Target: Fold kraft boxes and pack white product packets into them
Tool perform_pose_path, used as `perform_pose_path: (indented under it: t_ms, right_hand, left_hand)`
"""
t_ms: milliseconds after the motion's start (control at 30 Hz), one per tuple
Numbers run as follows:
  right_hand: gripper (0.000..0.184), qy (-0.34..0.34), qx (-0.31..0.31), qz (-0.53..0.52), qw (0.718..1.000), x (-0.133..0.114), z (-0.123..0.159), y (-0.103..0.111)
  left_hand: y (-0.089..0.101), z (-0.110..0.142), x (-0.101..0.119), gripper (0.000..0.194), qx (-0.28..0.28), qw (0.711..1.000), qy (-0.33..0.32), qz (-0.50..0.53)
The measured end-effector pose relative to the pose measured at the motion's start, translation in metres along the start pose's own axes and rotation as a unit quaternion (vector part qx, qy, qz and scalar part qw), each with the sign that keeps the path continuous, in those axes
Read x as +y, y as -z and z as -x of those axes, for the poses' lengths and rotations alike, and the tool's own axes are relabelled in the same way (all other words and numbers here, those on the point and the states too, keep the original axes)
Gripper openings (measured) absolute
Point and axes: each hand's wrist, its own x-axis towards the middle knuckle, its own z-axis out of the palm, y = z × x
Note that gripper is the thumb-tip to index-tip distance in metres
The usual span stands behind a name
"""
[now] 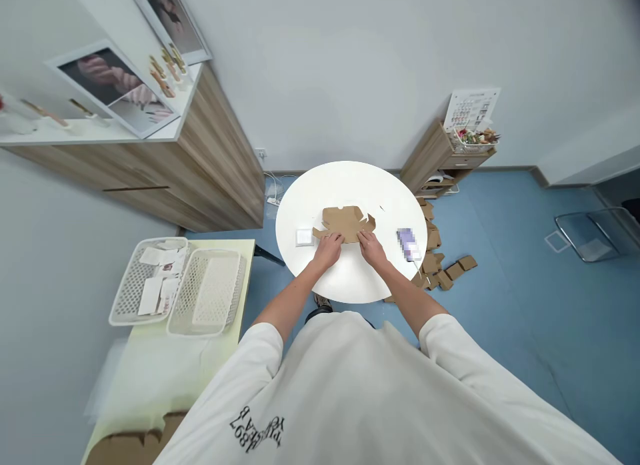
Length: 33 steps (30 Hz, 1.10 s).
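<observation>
A brown die-cut cardboard box blank [344, 221], with flaps and tabs standing out at its sides, is on the round white table [345, 278]. The fingers of my left hand [329, 249] are closed on its near left edge. At the near right edge, my right hand [371, 247] grips the same cardboard, close to a raised tab. My thumbs are partly hidden. A small white square item [304, 237] lies left of the blank. To the right lies a purple, pixel-blurred object [407, 242] with a white cord.
Folded cardboard boxes [435, 271] lie on the blue floor right of the table. At left, two white baskets [213, 330] stand on a pale yellow table, one holding papers. A wooden cabinet [225, 158] and a small shelf unit [425, 151] stand by the wall.
</observation>
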Motion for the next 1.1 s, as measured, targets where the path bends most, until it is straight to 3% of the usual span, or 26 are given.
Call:
perform_pose_path:
  t_ms: [267,467,600,867,967,1100]
  right_hand:
    - [0.04,-0.063,-0.126,0.067,0.988,0.014,-0.013,-0.018]
    - [0.036,-0.082,-0.259,0.063,0.96,0.027,-0.008,-0.031]
    - [0.036,-0.075,-0.318,0.049,0.944,0.037,-0.007,-0.035]
    - [0.029,-0.025,-0.35,0.056,0.935,0.047,-0.017,-0.032]
    - [0.027,-0.029,-0.362,0.058,0.93,0.049,-0.023,-0.031]
    - [0.031,-0.059,-0.344,0.038,0.936,0.059,-0.04,-0.027]
  left_hand:
    - [-0.04,-0.026,-0.033,0.041,-0.118,0.992,0.023,0.028]
    - [-0.073,-0.022,-0.041,0.042,-0.207,0.977,0.04,0.025]
    - [-0.082,-0.019,-0.039,0.039,-0.246,0.967,0.07,0.015]
    - [-0.082,-0.039,-0.02,0.041,-0.26,0.965,0.046,-0.004]
    - [-0.088,-0.05,-0.013,0.051,-0.267,0.963,0.031,-0.014]
    - [-0.094,-0.062,-0.013,0.04,-0.277,0.96,0.043,-0.024]
